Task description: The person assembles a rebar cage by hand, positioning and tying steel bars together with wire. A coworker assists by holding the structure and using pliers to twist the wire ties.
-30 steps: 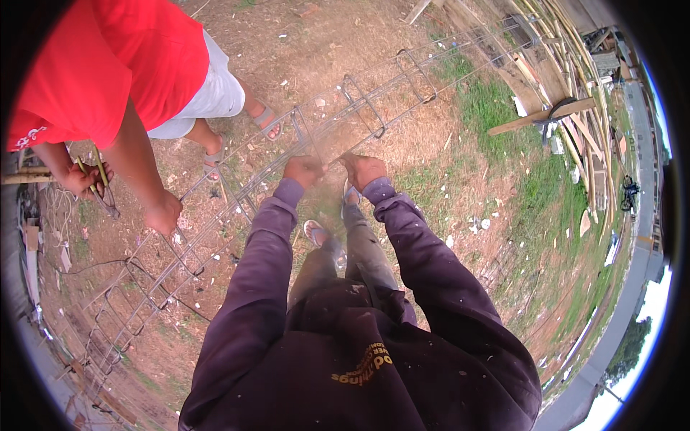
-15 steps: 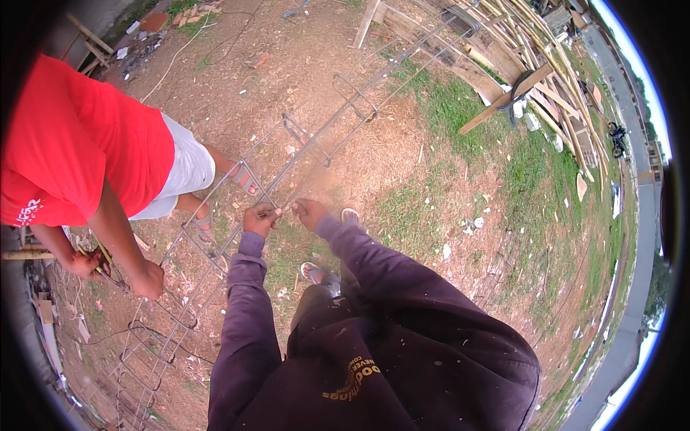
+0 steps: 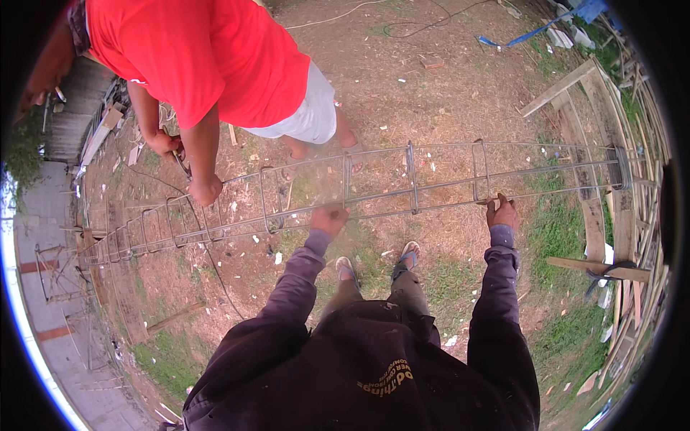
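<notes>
Looks like a two-handed steadying step on the long rebar cage [image 3: 413, 188], running nearly level across the view, just ahead of the feet, from far left to the weathered boards [image 3: 594, 233] at right. Can't tell whether resting on those boards or hanging just above.

Left hand [image 3: 329, 219]: curled, apparently closed on the near-side bar [image 3: 550, 192] by the foot of a stirrup; blurred, fingertips hard to read. Right hand [image 3: 502, 212]: pinching the same bar just beside the lower end of another stirrup [image 3: 476, 169]. Can't tell about any tie wire in either hand, too small to make out.

Next move, judging from this: calls for firm, even holds on both sides and any shift kept in step with the co-worker [image 3: 244, 72] in red, gripping the cage farther left and carrying a pincer-like tool [image 3: 181, 159] in the other hand. Long, slender, likely to flex or twist between holds.

Versus half a second ago: hands now well apart along the bar, not nearly together in front of the body. Cage now almost level in view, not diagonal; probably head turn in large part, can't rule out real movement. Co-worker higher in view, same grip on the cage.
</notes>
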A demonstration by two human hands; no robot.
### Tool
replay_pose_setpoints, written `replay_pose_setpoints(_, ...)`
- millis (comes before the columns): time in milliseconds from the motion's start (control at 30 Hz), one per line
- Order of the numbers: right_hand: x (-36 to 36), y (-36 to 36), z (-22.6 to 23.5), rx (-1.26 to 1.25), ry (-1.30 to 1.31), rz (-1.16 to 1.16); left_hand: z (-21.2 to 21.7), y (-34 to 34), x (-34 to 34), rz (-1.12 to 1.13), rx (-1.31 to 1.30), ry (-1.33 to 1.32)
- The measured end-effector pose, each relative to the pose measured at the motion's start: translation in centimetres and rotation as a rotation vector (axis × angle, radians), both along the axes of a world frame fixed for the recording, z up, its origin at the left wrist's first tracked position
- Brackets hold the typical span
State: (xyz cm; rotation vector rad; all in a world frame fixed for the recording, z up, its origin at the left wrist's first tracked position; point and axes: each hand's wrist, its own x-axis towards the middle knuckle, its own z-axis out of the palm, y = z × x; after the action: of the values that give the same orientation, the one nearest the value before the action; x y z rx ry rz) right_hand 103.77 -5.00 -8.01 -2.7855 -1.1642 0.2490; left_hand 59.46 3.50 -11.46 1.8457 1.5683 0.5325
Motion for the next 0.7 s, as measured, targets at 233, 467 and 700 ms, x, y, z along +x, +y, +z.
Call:
replay_pose_setpoints(233, 2.6, 0.0, -7.1, 0.173, 0.258, 0.158, 1.5, -1.9, 1.8, 0.263, 0.008, 0.103)
replay_pose_setpoints(467, 3.0, -0.2, -7.3, 0.26, 0.245, 0.218, -0.4, -1.5, 0.9, 0.172, -0.07, 0.045)
replay_pose_setpoints(700, 0.7, -5.0, -2.4, 0.214, 0.434, 0.174, -1.4, -2.4, 1.8, 0.193, 0.126, -0.008)
